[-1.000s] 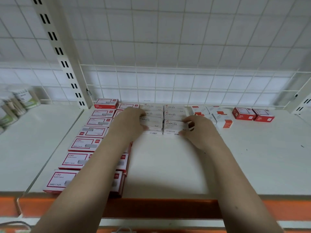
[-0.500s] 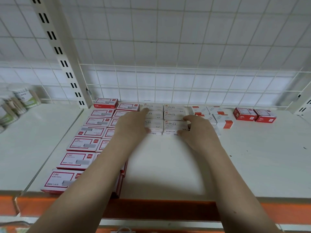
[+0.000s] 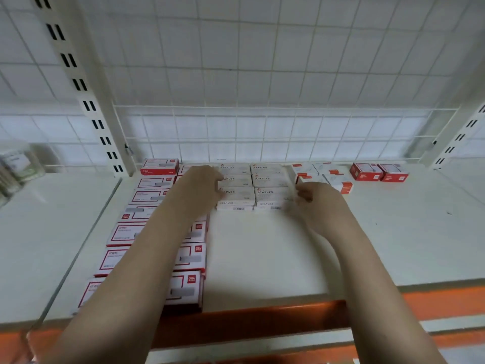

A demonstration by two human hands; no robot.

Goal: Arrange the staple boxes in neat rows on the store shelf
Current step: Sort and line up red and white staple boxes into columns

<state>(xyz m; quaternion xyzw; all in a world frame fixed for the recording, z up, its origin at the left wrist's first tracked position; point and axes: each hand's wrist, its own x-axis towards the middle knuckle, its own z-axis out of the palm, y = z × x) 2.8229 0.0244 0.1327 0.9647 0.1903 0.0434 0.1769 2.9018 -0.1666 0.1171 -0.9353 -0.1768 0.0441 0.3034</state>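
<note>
flanking the white staple boxes (image 3: 253,186): left hand (image 3: 202,191), right hand (image 3: 319,203).

White wire grid panel (image 3: 262,74) forms the back wall behind the shelf. Slotted upright post (image 3: 86,95) stands at left, double slots running down its face; a second slotted upright (image 3: 456,137) stands at far right. Orange front rail (image 3: 262,319) runs along the shelf's front edge. On the neighbouring shelf board (image 3: 52,219) to the left, clear containers (image 3: 15,172) with pale labels sit near the back, blurred; contents cannot be read
</note>
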